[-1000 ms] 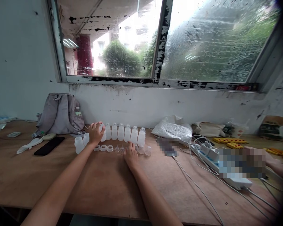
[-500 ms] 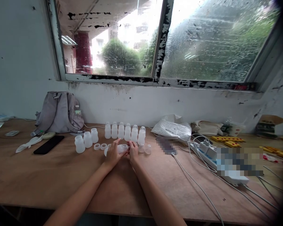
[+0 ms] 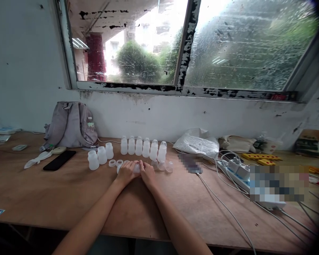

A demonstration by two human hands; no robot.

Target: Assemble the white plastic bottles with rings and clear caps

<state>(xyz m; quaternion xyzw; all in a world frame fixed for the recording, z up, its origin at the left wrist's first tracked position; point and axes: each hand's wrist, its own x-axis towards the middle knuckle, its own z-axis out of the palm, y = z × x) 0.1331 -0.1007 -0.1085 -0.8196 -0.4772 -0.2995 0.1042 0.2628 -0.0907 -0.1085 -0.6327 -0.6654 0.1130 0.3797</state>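
Note:
My left hand [image 3: 127,171] is wrapped round a small frosted white baby bottle [image 3: 136,169] lying on its side just above the table. My right hand [image 3: 147,173] closes over the bottle's right end, so that end is hidden. To the left stand three bottles with open necks [image 3: 93,161]. Behind my hands is a row of several bottles with clear domed covers [image 3: 139,146]. Small white rings [image 3: 112,163] lie to the left of my hands, partly hidden by them. Clear domed caps [image 3: 169,167] rest just beyond my right hand.
A black phone [image 3: 60,160] and a grey backpack [image 3: 69,125] are at the left. On the right, a silvery plastic bag [image 3: 198,143] lies by the wall, and a white power strip [image 3: 235,179] trails several cables. The wooden table's [image 3: 69,205] front edge is near me.
My right hand has moved left, from the bottle's right end to closing over it, beside my left hand. The whole view has shifted slightly.

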